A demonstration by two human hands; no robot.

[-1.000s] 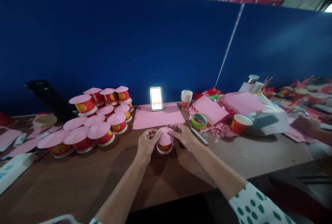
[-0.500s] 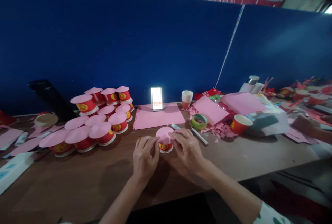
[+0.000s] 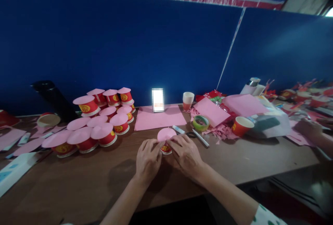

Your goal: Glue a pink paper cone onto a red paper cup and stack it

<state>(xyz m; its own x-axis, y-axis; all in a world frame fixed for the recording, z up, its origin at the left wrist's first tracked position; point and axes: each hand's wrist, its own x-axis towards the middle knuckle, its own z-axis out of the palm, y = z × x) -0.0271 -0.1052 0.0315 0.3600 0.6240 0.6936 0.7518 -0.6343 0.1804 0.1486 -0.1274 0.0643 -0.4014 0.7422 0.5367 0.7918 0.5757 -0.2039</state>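
A red paper cup [image 3: 166,149] with yellow print stands upside down on the table in front of me. On top of it lies a pink paper disc [image 3: 166,134] that overhangs the cup. My left hand [image 3: 148,155] has its closed fingers on the disc's front left edge, by the cup. From the right, my right hand [image 3: 186,151] closes its fingers on the front right edge, close to the left fingertips. Both hands partly hide the cup. Just behind the disc lie a glue stick [image 3: 178,129] and a white pen-like stick [image 3: 201,138].
Several pink-topped red cups [image 3: 102,133] stand grouped at left, some stacked. Behind my hands are a pink sheet [image 3: 148,121] and an upright, blurred-out phone-like screen [image 3: 158,100]. Green tape [image 3: 200,123], paper scraps and a red cup [image 3: 241,126] lie right. Another person's hand [image 3: 309,131] is far right.
My fingers have slid round to the disc's front edge and moved closer together. The right fingers have come down from the disc's right side. The other person's hand has shifted slightly.
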